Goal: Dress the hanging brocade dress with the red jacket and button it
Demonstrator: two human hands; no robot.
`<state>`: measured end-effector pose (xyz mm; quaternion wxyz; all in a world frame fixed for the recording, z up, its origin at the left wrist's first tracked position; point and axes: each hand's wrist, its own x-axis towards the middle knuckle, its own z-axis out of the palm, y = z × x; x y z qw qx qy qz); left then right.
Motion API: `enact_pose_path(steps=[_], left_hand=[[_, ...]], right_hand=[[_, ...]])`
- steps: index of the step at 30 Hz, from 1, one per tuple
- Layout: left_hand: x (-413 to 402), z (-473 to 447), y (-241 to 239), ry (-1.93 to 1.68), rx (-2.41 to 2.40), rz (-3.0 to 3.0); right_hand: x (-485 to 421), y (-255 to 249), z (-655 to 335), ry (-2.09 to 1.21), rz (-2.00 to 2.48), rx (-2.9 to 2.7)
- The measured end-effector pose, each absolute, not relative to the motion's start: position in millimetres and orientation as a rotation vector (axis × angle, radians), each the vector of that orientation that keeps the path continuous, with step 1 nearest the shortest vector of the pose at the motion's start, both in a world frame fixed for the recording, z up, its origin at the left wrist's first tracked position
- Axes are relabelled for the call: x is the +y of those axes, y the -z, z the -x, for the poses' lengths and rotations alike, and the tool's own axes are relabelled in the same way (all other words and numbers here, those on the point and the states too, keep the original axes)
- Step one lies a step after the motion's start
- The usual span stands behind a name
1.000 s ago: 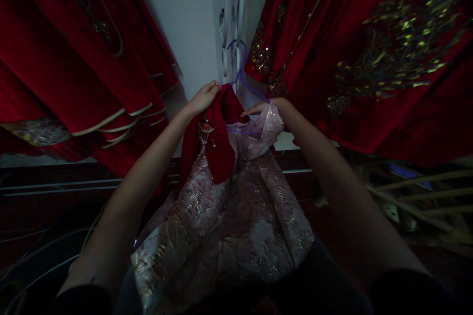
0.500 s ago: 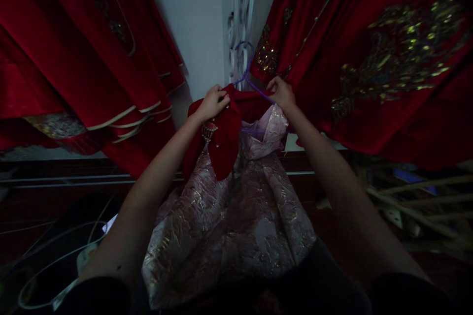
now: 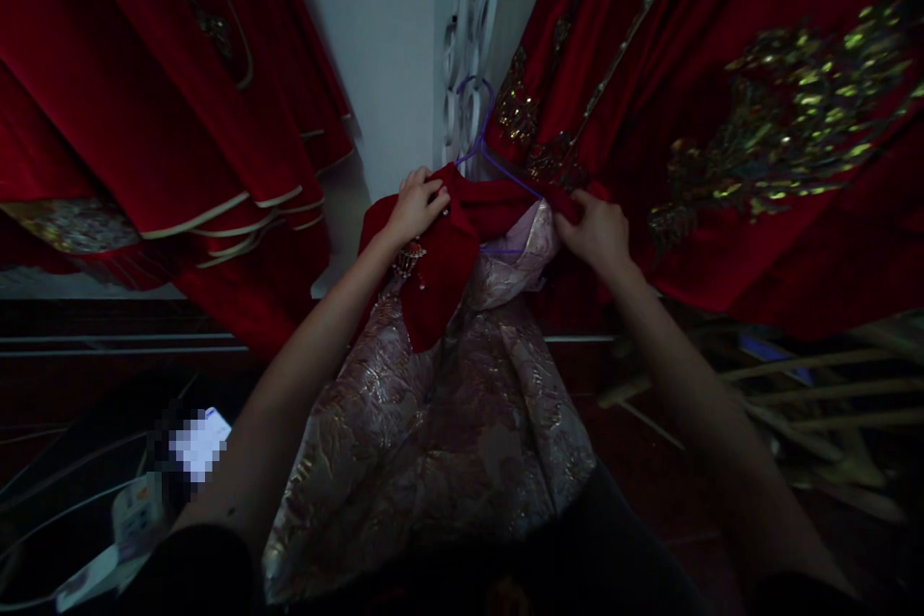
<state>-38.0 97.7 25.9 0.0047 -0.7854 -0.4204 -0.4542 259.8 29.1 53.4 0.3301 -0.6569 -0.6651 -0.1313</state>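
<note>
A pale pink brocade dress [image 3: 462,404] with a metallic pattern hangs on a purple wire hanger [image 3: 509,175]. Draped over the same hanger is a red garment [image 3: 444,274] with a beaded, tasselled ornament [image 3: 410,258] on its left front. My left hand [image 3: 417,209] grips the red garment at its left shoulder, fingers curled over the cloth. At the other shoulder, my right hand [image 3: 596,226] pinches the red garment's edge, beside the dress's pink strap. The hanger's hook rises between my hands against white scrolled metalwork [image 3: 469,48].
Red gowns hang on both sides, the left one [image 3: 238,135] with pale piping, the right one [image 3: 722,115] with gold sequins. Wooden slats [image 3: 815,375] lie low on the right. A blurred bright screen [image 3: 200,445] and a power strip with a white cable [image 3: 134,510] are low left.
My right hand has moved right and slightly down from the hanger arm, drawing the red cloth out at that shoulder. My left hand keeps its hold. The view has shifted slightly.
</note>
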Motion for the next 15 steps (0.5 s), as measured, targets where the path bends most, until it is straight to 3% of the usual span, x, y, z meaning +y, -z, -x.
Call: enact_pose_path(steps=[9, 15], left_hand=[[83, 35, -27, 1.488, -1.422, 2.418], [72, 53, -36, 1.549, -1.357, 2.480]], right_hand=[[40, -27, -140, -0.154, 1.253, -1.955], [35, -22, -153, -0.333, 1.151, -2.002]])
